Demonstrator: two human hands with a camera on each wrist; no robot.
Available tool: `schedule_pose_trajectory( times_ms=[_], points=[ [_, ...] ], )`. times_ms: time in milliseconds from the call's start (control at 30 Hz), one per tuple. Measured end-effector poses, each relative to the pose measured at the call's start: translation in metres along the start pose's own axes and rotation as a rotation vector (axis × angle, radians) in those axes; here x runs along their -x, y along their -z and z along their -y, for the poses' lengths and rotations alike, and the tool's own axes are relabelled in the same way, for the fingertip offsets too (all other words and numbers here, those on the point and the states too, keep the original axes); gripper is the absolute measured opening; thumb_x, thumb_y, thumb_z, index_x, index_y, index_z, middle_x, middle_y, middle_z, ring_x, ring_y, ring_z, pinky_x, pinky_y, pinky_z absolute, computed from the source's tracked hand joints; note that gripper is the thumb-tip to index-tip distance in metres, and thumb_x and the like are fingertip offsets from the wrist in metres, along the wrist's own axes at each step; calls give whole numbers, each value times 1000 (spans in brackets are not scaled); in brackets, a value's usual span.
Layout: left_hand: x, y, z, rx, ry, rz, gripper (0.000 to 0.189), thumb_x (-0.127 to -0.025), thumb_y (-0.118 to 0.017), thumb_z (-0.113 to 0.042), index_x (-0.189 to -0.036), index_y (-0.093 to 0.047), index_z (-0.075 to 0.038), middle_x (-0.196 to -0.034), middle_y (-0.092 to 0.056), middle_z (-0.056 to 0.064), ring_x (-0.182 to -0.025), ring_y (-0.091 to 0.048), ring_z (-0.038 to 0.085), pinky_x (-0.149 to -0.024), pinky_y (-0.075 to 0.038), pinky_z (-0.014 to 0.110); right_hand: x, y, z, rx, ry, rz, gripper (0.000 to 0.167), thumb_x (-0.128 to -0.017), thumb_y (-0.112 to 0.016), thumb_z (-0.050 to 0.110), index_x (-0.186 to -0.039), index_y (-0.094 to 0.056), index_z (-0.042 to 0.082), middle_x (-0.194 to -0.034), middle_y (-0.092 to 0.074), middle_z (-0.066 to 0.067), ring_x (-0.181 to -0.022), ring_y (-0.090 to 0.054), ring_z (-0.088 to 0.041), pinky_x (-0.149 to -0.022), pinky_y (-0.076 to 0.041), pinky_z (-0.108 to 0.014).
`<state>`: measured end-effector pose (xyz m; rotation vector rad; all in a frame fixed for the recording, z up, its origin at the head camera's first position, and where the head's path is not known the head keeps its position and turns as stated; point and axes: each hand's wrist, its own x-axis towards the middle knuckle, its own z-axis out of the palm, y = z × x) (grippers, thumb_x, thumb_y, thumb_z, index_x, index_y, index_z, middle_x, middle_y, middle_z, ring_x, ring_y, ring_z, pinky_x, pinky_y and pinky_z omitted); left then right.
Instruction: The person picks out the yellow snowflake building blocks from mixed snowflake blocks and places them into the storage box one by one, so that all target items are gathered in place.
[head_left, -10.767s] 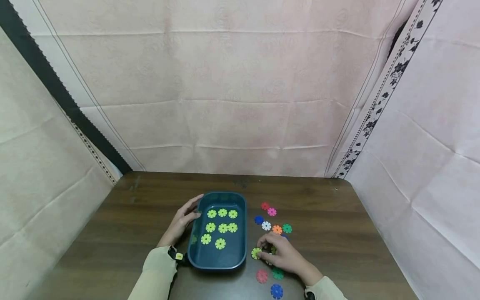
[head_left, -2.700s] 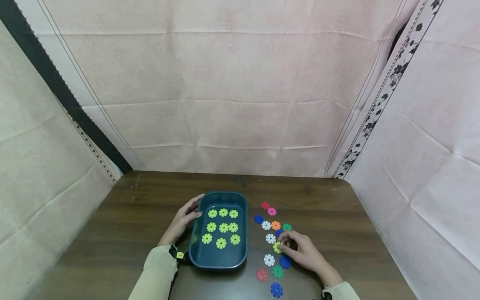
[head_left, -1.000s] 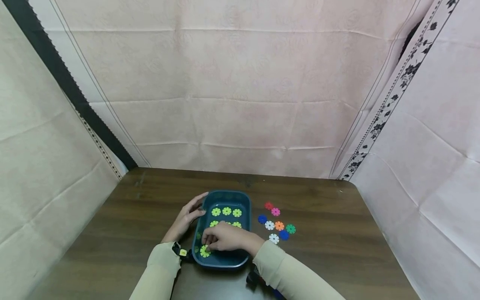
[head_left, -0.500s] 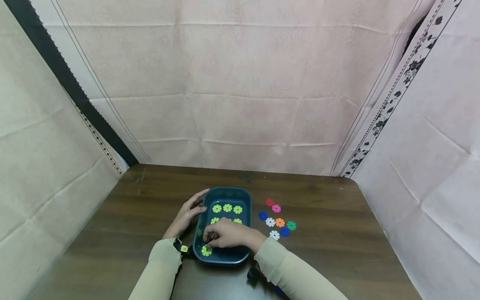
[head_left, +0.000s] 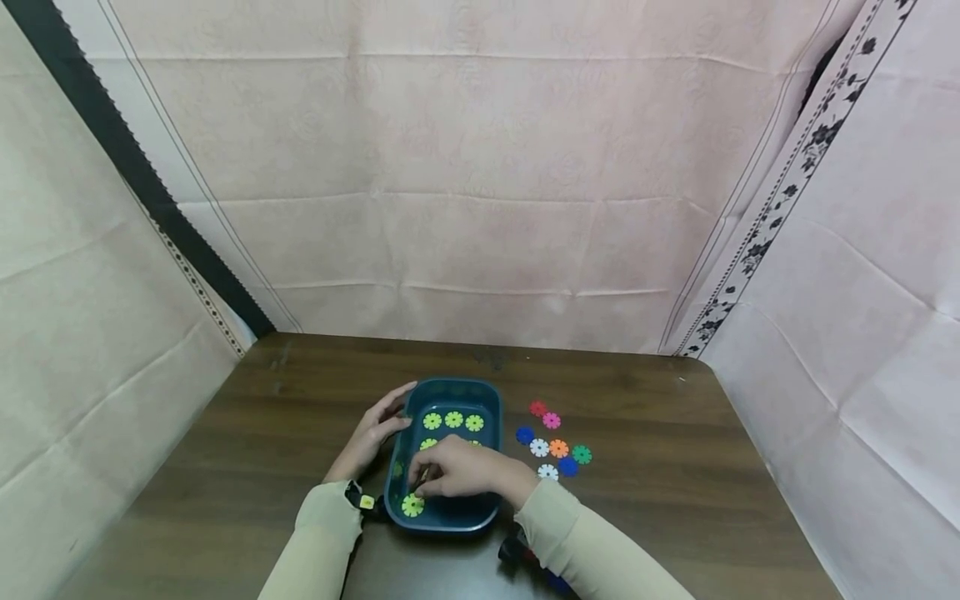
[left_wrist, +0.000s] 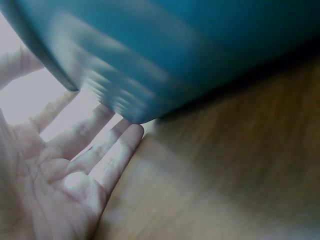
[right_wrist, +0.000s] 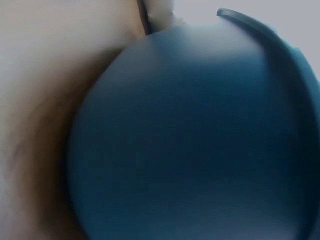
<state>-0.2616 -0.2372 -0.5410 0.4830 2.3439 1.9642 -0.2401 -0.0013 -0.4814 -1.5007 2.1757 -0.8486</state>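
Observation:
Flat in the near-left corner of the dark blue tray [head_left: 443,518] lies a yellow-green notched interlocking disc [head_left: 412,505]. My right hand [head_left: 465,468] is just over it, thumb tip at the disc's far edge and a gap between thumb and index finger. Rows of like discs [head_left: 453,420] sit farther up the tray, some hidden under this hand. My left hand [head_left: 369,435] steadies the tray's left side, thumb at the rim; in the left wrist view its straight fingers [left_wrist: 117,162] rest against the outer wall. Only blurred tray wall [right_wrist: 185,130] fills most of the right wrist view.
Right of the tray, red [head_left: 537,407], pink [head_left: 551,420], blue [head_left: 525,435], white [head_left: 539,447], orange [head_left: 558,448] and green [head_left: 581,454] discs lie on the wooden table [head_left: 645,508]. The right sleeve [head_left: 592,546] covers the nearer ones. Pale cloth surrounds the table.
My right hand has brought yellow-green discs from the table into the tray, the latest into the near-left corner. Just now its thumb and finger have parted slightly above it. The left hand stays at the tray.

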Motion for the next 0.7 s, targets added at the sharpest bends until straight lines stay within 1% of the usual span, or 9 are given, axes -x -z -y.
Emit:
schedule_pose_trajectory(
  times_ms=[67, 233, 300, 400, 467, 533, 567, 600, 700],
  points=[
    [0, 0, 0, -3, 0, -1, 54, -101, -55, -17, -152, -43, -33, -147, -51, 4, -128, -49, 31, -102, -39, 51, 3, 3, -1, 15, 3, -15, 17, -97, -69, 21, -112, -71, 14, -100, -70, 14, -86, -63, 7, -76, -50, -13],
    [-1, 0, 0, 3, 16, -2, 55, -101, -56, -17, -151, -44, -35, -145, -52, 4, -127, -50, 30, -103, -38, 53, 13, 11, -1, 7, -10, -58, 19, -97, -69, 24, -112, -71, 12, -99, -70, 15, -87, -63, 6, -75, -51, -15],
    [-1, -1, 0, 6, 19, -3, 55, -101, -56, -17, -151, -44, -35, -146, -51, 3, -128, -49, 30, -104, -37, 54, 19, 16, 0, 2, -8, -85, 19, -97, -69, 24, -112, -71, 12, -100, -70, 14, -88, -64, 5, -76, -51, -16],
    [0, -2, 0, 5, 14, -7, 55, -101, -56, -18, -151, -44, -35, -146, -51, 4, -128, -50, 31, -105, -37, 55, 30, 24, 1, 2, 6, -136, 17, -98, -68, 24, -113, -70, 15, -103, -71, 12, -91, -64, 3, -77, -52, -18],
    [1, -2, 0, -1, 10, -13, 55, -101, -57, -19, -152, -44, -34, -146, -51, 4, -128, -50, 31, -104, -37, 55, 39, 29, 2, 13, 22, -184, 19, -99, -67, 27, -116, -69, 18, -107, -70, 11, -96, -64, 1, -81, -54, -22],
    [2, -2, 0, -9, 2, -13, 55, -101, -57, -19, -153, -43, -30, -147, -51, 7, -128, -49, 33, -105, -36, 56, 50, 34, 2, 15, 36, -246, 23, -99, -66, 29, -121, -66, 20, -114, -69, 9, -103, -64, -4, -85, -54, -27],
    [3, -2, 0, -17, 1, -17, 55, -101, -57, -20, -153, -42, -29, -147, -50, 8, -130, -49, 33, -105, -36, 58, 56, 37, 2, 16, 42, -285, 26, -99, -66, 29, -124, -65, 20, -118, -68, 7, -107, -63, -6, -87, -54, -30],
    [4, -1, 0, -31, 2, -22, 55, -102, -57, -21, -154, -41, -27, -148, -49, 9, -131, -48, 34, -106, -35, 59, 63, 40, 1, 32, 45, -329, 30, -100, -65, 31, -127, -63, 20, -122, -66, 8, -108, -62, -7, -87, -54, -31],
    [6, 3, -3, -93, 17, -45, 55, -105, -54, -28, -156, -37, -22, -152, -46, 9, -137, -44, 34, -108, -33, 62, 84, 49, -3, 63, 47, -464, 38, -99, -65, 30, -135, -60, 16, -133, -61, 6, -120, -57, -12, -93, -52, -38]
  ],
)
